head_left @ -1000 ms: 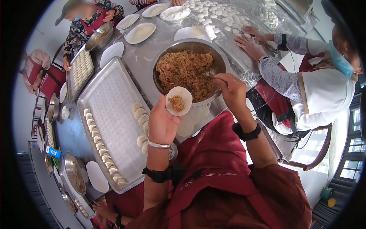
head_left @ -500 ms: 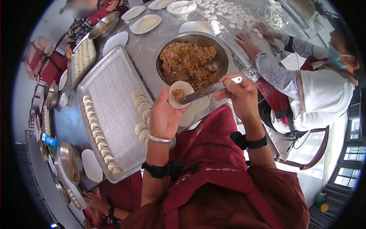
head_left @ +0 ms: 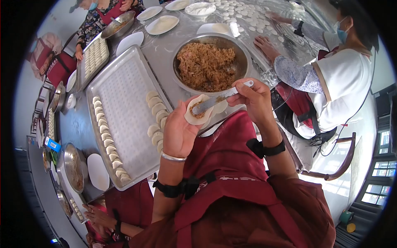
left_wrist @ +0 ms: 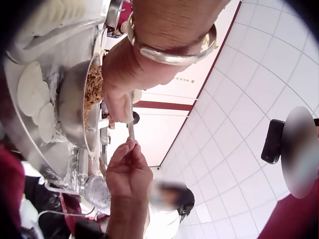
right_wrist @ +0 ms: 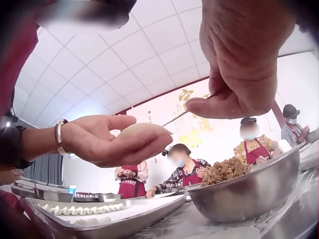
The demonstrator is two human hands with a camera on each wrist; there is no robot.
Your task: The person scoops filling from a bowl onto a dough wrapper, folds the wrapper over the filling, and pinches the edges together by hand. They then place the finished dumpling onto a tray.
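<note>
A round dough wrapper (head_left: 190,119) with brown filling on it lies across the fingers of my left hand (head_left: 178,133), palm up. My right hand (head_left: 257,99) pinches the handle of a flat metal spreader (head_left: 215,100), its blade pressed on the filling. In the right wrist view the wrapper (right_wrist: 144,130) rests on the slightly bent left fingers (right_wrist: 107,142), below the right hand (right_wrist: 244,64). Beyond both hands stands a steel bowl (head_left: 179,81) of brown filling. In the left wrist view the right hand (left_wrist: 128,172) grips the spreader's end.
A metal tray (head_left: 124,91) at the left holds rows of folded dumplings (head_left: 108,142). More wrappers (head_left: 220,106) lie on the table beside the bowl. White plates (head_left: 162,25) and many dough discs (head_left: 248,20) are farther back. Another person (head_left: 331,91) works at the right.
The right hand has come from the bowl to the left hand, bringing the spreader onto the wrapper. Over the last half second the wrapper has tilted and curved around the blade.
</note>
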